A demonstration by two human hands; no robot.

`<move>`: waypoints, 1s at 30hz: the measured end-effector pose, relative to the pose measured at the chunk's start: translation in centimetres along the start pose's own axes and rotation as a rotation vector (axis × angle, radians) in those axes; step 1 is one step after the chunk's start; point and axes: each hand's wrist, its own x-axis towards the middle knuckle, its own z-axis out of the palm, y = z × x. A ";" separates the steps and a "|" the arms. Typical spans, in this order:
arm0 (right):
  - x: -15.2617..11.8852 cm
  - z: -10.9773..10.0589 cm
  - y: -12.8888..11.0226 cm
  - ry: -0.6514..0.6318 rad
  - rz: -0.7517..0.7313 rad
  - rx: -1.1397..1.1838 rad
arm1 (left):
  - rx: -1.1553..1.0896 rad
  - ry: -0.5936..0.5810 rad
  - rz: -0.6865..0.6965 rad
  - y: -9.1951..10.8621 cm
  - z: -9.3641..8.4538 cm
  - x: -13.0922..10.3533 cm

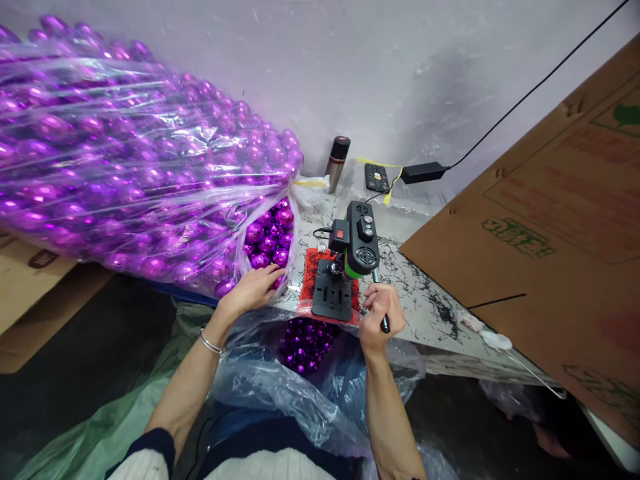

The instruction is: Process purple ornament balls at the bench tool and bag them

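My left hand (pixel 257 283) lies at the mouth of a clear plastic bag, fingers stretched over shiny purple balls (pixel 270 244); its fingertips are partly hidden among them. My right hand (pixel 383 313) is wrapped round the black-ended lever handle (pixel 385 325) of a small black bench machine (pixel 363 237). This machine has round vents, a red switch and a slotted base plate (pixel 331 293), which lies on a red sheet (pixel 309 273). Below the table edge, between my arms, more purple balls (pixel 306 347) sit in an open clear plastic bag (pixel 280 387).
The large bag of balls (pixel 125 153) fills the left side. A flask (pixel 338 163), a phone (pixel 376 178) and a power adapter (pixel 424 173) stand or lie by the wall. Black scraps (pixel 440 310) litter the table. At the right leans a big cardboard box (pixel 540 233).
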 end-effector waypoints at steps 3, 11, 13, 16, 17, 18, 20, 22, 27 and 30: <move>0.0 -0.1 0.0 -0.004 0.010 -0.001 | 0.004 -0.013 -0.075 0.1 0.6 0.5; 0.8 -0.4 -0.4 -0.026 0.014 0.003 | -0.489 0.348 -0.174 3.4 -0.8 -0.3; 1.5 -0.2 -0.9 -0.002 0.052 0.001 | -0.694 0.278 -0.166 5.2 -0.3 -0.7; 2.7 0.2 -1.6 0.035 0.094 0.023 | -0.908 0.175 -0.169 7.7 1.7 -0.7; 3.1 0.4 -1.8 0.038 0.101 0.029 | -0.952 0.157 -0.181 8.2 2.5 -0.5; 3.4 0.4 -2.0 0.037 0.107 0.029 | -0.987 0.145 -0.200 8.7 3.4 -0.2; 3.8 0.4 -2.2 0.023 0.119 0.013 | -1.040 0.134 -0.257 9.1 5.3 0.3; 3.9 0.3 -2.3 0.001 0.124 -0.008 | -1.068 0.138 -0.310 9.1 7.0 1.0; 3.7 0.1 -2.2 -0.035 0.083 -0.019 | -0.956 0.237 -0.335 8.8 9.9 2.3; 3.5 0.1 -2.0 -0.029 0.048 -0.007 | -0.754 0.277 -0.306 8.8 10.6 2.7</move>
